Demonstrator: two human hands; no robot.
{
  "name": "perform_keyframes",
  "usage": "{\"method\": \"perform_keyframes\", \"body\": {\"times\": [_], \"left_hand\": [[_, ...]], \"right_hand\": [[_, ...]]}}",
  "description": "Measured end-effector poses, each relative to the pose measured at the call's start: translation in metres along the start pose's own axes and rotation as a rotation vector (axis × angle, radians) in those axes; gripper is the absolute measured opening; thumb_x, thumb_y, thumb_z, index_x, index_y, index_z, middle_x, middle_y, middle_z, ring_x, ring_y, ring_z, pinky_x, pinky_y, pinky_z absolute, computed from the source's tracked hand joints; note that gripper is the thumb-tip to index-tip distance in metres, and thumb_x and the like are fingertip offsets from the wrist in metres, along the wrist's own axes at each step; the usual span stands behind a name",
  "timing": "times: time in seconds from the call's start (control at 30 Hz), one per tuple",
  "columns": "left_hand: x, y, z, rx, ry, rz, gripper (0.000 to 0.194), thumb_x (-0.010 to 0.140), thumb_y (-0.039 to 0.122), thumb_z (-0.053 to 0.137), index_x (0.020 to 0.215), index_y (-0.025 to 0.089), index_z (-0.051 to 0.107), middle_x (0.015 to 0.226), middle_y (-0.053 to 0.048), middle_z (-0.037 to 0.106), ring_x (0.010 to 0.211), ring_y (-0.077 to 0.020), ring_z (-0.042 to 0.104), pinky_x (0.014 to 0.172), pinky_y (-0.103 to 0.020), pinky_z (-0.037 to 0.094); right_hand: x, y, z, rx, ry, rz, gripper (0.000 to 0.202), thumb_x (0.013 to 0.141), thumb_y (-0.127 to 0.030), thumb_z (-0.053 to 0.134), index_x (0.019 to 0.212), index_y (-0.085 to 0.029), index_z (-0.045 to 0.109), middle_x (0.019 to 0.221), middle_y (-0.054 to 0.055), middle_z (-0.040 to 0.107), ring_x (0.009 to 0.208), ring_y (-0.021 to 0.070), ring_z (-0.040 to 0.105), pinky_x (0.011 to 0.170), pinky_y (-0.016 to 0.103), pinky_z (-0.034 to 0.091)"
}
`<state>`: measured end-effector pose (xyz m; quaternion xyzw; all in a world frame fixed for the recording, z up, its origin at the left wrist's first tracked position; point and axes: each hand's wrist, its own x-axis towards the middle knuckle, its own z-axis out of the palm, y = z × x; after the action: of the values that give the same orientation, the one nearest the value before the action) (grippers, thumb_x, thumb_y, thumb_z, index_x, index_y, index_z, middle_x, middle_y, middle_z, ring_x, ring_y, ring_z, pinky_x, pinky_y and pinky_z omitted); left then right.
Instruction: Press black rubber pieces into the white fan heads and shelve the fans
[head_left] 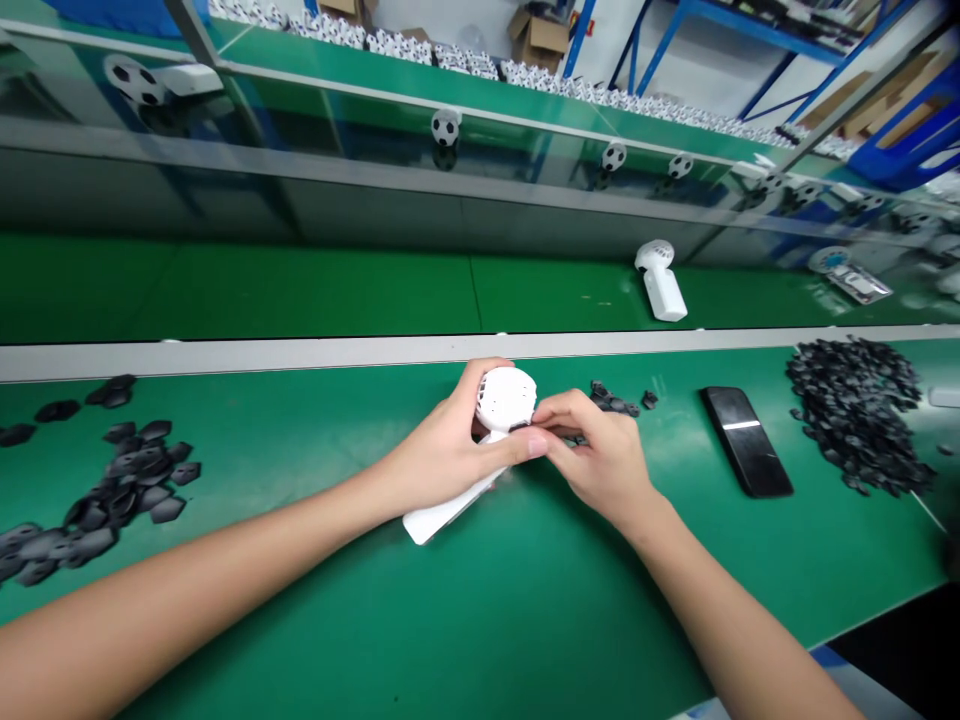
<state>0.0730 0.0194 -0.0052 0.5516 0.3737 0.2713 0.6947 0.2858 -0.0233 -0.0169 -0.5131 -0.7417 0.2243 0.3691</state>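
My left hand is wrapped round a white device with a rounded head and a flat, box-like handle. The device lies tilted just above the green bench, its handle end pointing toward me and to the left. At the right side of the head, my right hand has thumb and fingers pinched together on a small black piece, of which only a dark sliver shows. My left thumb reaches across to the right fingertips. Behind the right hand lie several small black pieces, partly covered by it.
Black five-sided pieces are scattered at left, and a big heap of small black pieces lies at right. Between my hand and that heap is a black phone. Another white device stands on the green conveyor belt beyond the pale rail.
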Motion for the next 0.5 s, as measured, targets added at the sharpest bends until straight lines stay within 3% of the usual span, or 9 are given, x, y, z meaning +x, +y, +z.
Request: {"method": "perform_keyframes", "body": {"times": [0.07, 0.17, 0.27, 0.37, 0.5], "left_hand": [[0.005, 0.0, -0.005, -0.089, -0.003, -0.04, 0.07, 0.082, 0.041, 0.087, 0.138, 0.028, 0.048, 0.101, -0.004, 0.066, 0.071, -0.0189, 0.07, 0.06, -0.031, 0.061], [0.01, 0.0, -0.014, -0.106, 0.016, -0.07, 0.059, 0.083, 0.043, 0.086, 0.127, 0.022, 0.054, 0.101, -0.005, 0.066, 0.067, -0.0205, 0.073, 0.06, -0.033, 0.062], [0.011, 0.001, -0.022, -0.094, 0.026, -0.052, 0.054, 0.086, 0.043, 0.084, 0.127, 0.021, 0.057, 0.108, -0.008, 0.068, 0.07, -0.0223, 0.075, 0.063, -0.035, 0.064], [0.01, 0.001, -0.025, -0.108, 0.05, -0.04, 0.052, 0.086, 0.044, 0.083, 0.126, 0.021, 0.059, 0.113, -0.011, 0.069, 0.074, -0.0237, 0.075, 0.063, -0.036, 0.065], [0.011, 0.004, -0.026, -0.138, 0.013, -0.081, 0.058, 0.086, 0.045, 0.084, 0.131, 0.023, 0.055, 0.11, -0.01, 0.068, 0.07, -0.0235, 0.074, 0.06, -0.037, 0.064]], "right_hand": [[0.005, 0.007, -0.014, 0.035, -0.007, 0.054, 0.014, 0.105, -0.035, 0.063, 0.112, -0.024, 0.069, 0.1, 0.002, 0.08, 0.087, 0.0171, 0.078, 0.078, 0.027, 0.062], [0.012, 0.021, -0.043, 0.003, 0.067, 0.204, 0.026, 0.109, -0.041, 0.055, 0.115, -0.022, 0.072, 0.096, 0.004, 0.08, 0.087, 0.0188, 0.077, 0.08, 0.03, 0.061], [0.014, 0.036, -0.065, -0.184, -0.05, 0.269, 0.024, 0.105, -0.041, 0.061, 0.108, -0.023, 0.077, 0.095, 0.003, 0.079, 0.082, 0.0183, 0.074, 0.075, 0.03, 0.056], [0.012, 0.046, -0.073, -0.342, -0.194, 0.23, 0.019, 0.103, -0.037, 0.066, 0.105, -0.026, 0.081, 0.106, 0.002, 0.077, 0.086, 0.0183, 0.07, 0.075, 0.032, 0.051], [0.01, 0.05, -0.07, -0.426, -0.233, 0.237, 0.017, 0.099, -0.036, 0.071, 0.105, -0.026, 0.083, 0.104, 0.003, 0.074, 0.085, 0.0183, 0.068, 0.077, 0.033, 0.049]]}}
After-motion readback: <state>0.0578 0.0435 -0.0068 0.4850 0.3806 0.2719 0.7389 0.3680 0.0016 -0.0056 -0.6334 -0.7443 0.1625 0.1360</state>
